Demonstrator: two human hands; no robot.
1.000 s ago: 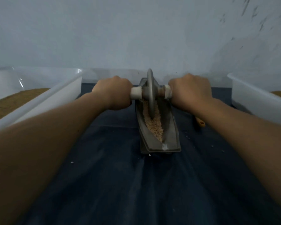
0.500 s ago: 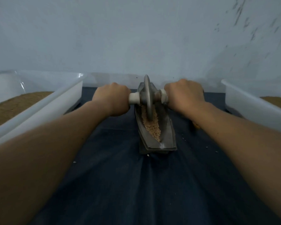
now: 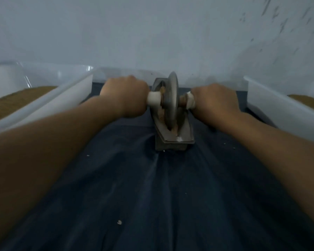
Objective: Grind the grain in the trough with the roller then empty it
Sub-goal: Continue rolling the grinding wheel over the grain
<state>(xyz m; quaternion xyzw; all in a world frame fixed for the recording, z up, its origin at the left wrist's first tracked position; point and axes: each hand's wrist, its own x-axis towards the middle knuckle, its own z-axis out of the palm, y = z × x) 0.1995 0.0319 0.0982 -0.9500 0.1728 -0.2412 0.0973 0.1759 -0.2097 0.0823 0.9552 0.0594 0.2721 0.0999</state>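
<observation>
Drawn back since half a second ago: roller (image 3: 172,100), from the far end of the trough (image 3: 182,140) toward its near end. Both hands nearer the camera with it. Most of the grain bed, then exposed in front of the disc, now hidden behind it.

- Wall (image 3: 152,33): pale grey, dark scuff marks at upper right, behind everything.
- Cloth (image 3: 152,196): dark blue, creased, spread over the work surface from foreground to wall.
- Left bin (image 3: 65,98): white plastic, at the left edge, holding a brown granular heap (image 3: 16,102).
- Right bin (image 3: 279,107): white plastic, at the right edge, brown fill (image 3: 304,103) showing inside.
- Left hand (image 3: 124,96): knuckles up, fingers curled close together round the left handle (image 3: 153,99); fingertips hidden beneath.
- Right hand (image 3: 216,102): knuckles up, fingers wrapped close together round the right handle (image 3: 191,102); fingertips hidden beneath.
- Trough: grey metal, boat-shaped, on a block base, lengthwise on the cloth at centre, between the two bins and apart from both.
- Roller: grey disc, upright on edge in the trough's groove, axle crosswise, a white handle on each side.
- Grain (image 3: 175,130): pale tan, in the trough's groove; only a small blurred patch visible at the foot of the disc, by the near tip.
- Stray grains (image 3: 119,222): a few pale specks loose on the cloth.
</observation>
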